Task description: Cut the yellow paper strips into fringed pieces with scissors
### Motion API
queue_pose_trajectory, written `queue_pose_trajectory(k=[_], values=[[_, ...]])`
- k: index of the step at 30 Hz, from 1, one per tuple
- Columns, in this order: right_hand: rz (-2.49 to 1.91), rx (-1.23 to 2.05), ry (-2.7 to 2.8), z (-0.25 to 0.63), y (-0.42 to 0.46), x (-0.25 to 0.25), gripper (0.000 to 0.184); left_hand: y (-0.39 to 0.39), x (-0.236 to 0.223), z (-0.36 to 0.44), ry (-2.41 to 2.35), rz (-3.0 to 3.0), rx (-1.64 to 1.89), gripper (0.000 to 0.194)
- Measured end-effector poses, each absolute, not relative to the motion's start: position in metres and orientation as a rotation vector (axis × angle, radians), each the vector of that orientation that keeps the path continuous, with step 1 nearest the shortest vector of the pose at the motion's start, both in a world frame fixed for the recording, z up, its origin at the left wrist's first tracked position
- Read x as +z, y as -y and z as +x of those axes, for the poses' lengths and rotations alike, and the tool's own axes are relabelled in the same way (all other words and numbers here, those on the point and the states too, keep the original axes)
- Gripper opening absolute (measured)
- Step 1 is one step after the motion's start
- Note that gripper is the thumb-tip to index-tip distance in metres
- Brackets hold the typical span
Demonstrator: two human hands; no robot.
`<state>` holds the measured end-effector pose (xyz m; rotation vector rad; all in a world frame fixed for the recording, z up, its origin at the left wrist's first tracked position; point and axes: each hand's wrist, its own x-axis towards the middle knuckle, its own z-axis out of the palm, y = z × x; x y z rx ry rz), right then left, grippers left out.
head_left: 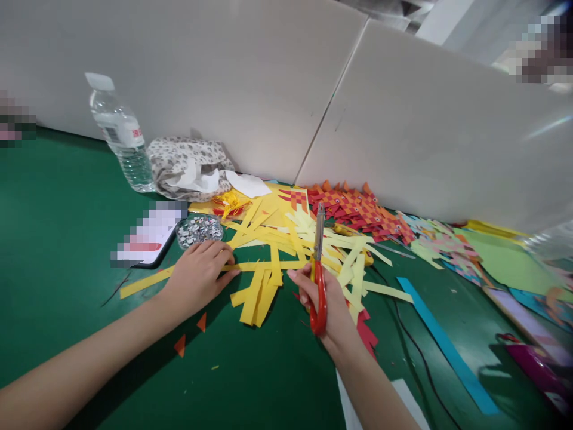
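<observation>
My right hand (pixel 333 307) is wrapped round a pair of red-handled scissors (pixel 318 304), whose metal blades point up and away from me. Fingers closed, my left hand (pixel 201 269) has hold of a long yellow paper strip (pixel 145 282) that runs out on both sides of it toward my right fingers. Around and between the hands lies a loose heap of yellow paper strips (pixel 262 292), with paler yellow strips (pixel 358 275) on the right. Just beyond my left hand is a round clear dish of googly eyes (pixel 200 231).
A water bottle (pixel 123 140) and a patterned cloth pouch (pixel 192 161) stand against the grey partition (pixel 224 77). Woven red-orange paper pieces (pixel 362 209) are piled at the back. A phone (pixel 152 236) lies left; a blue strip (pixel 447 346) and dark cable (pixel 414 340) lie right.
</observation>
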<state>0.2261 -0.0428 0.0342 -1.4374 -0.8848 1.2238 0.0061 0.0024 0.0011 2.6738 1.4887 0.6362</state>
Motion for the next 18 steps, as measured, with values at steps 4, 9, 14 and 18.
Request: queue_pose_trajectory(k=[4,9,14,18], values=[[-1.424,1.229,0.863,0.226,0.043,0.035,0.039,-0.001,0.006,0.007,-1.463,2.677,0.644,0.022],[-1.428,1.215,0.849,0.225,0.043,0.035,0.043,0.005,0.014,0.009,-1.465,2.371,0.751,0.025],[-1.44,1.226,0.842,0.226,0.042,0.034,0.043,0.009,0.023,0.016,-1.176,1.623,0.828,0.03],[-1.441,1.224,0.855,0.228,0.041,0.032,0.04,0.01,0.026,0.019,-1.018,1.342,0.77,0.029]])
